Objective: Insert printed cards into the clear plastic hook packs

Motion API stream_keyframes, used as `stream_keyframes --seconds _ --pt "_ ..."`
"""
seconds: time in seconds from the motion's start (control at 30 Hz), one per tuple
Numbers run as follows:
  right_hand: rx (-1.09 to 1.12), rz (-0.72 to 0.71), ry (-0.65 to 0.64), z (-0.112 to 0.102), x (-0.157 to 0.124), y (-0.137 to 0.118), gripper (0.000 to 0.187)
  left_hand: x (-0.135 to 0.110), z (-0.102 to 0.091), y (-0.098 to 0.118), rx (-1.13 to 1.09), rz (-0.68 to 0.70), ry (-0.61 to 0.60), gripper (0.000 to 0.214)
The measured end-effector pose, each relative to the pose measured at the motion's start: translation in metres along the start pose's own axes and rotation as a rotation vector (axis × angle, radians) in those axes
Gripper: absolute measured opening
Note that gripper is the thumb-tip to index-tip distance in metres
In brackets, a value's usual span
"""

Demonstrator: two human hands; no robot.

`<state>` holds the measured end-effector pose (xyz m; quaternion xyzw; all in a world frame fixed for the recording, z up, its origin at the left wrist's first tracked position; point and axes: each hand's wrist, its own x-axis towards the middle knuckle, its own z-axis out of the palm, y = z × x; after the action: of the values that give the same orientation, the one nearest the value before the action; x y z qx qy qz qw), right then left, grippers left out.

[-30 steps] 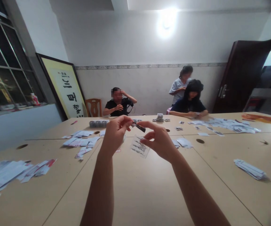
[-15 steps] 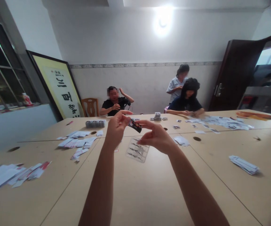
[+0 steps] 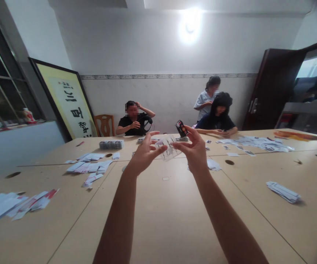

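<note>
Both my hands are raised above the tan table (image 3: 175,220). My right hand (image 3: 195,152) pinches a small dark printed card (image 3: 181,128) upright at its fingertips. Its thumb also holds the right edge of a clear plastic blister tray (image 3: 170,147). The tray hangs tilted between the two hands. My left hand (image 3: 144,154) has its fingers spread, and its thumb tip touches the tray's left edge.
White paper cards lie in heaps at the left (image 3: 89,168), near left (image 3: 12,207), far right (image 3: 254,143) and right (image 3: 283,191). A stack of trays (image 3: 111,144) stands far left. Three people (image 3: 135,121) sit or stand at the far side.
Both hands rose. The left hand let go of the dark card and spread its fingers; the right hand lifted the card higher and brought the clear tray up between the hands.
</note>
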<state>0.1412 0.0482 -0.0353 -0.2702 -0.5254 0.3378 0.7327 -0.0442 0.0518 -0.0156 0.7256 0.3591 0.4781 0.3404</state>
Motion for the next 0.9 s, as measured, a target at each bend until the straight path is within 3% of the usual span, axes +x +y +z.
stream_keyframes --seconds 0.07,0.2,0.4,0.5,0.73,0.9 --pt "0.042 -0.009 0.032 0.004 0.0 0.006 0.071 0.001 0.006 0.002 -0.108 -0.029 -0.04 0.07" --pt "0.029 0.012 0.061 0.007 0.001 0.013 0.067 0.004 0.013 0.005 -0.199 -0.026 0.047 0.054" --pt "-0.027 -0.069 0.23 0.005 0.005 0.013 0.036 0.008 0.011 -0.001 -0.072 0.033 0.128 0.047" --pt "0.006 -0.083 0.194 0.007 0.002 0.004 0.024 0.005 0.012 0.003 -0.003 0.091 0.129 0.04" --pt "-0.088 -0.155 0.104 0.013 -0.021 -0.024 0.024 -0.011 0.018 0.024 -0.066 0.104 0.095 0.04" --pt "-0.149 -0.125 0.044 0.015 -0.033 -0.035 0.023 -0.017 0.022 0.03 -0.108 0.098 0.063 0.042"
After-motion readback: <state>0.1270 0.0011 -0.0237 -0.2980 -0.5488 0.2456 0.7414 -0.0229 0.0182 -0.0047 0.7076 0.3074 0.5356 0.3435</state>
